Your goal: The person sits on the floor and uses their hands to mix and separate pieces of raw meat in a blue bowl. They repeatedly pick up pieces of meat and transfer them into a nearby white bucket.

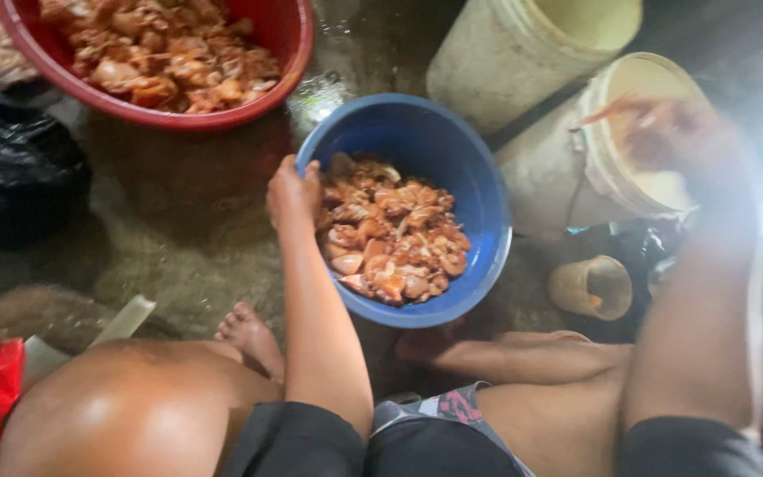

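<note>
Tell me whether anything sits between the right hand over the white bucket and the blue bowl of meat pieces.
Nothing visible does. The right hand hangs, blurred, over the white bucket, which stands right beside the blue bowl; only the bucket's own rim lies between them. The left hand grips the bowl's far rim, out of that path.

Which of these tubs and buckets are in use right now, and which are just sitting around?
In use:
left hand on blue bowl of meat pieces
right hand, blurred, over white bucket

Lying about:
red bowl
second bucket
small cup
black bag
</note>
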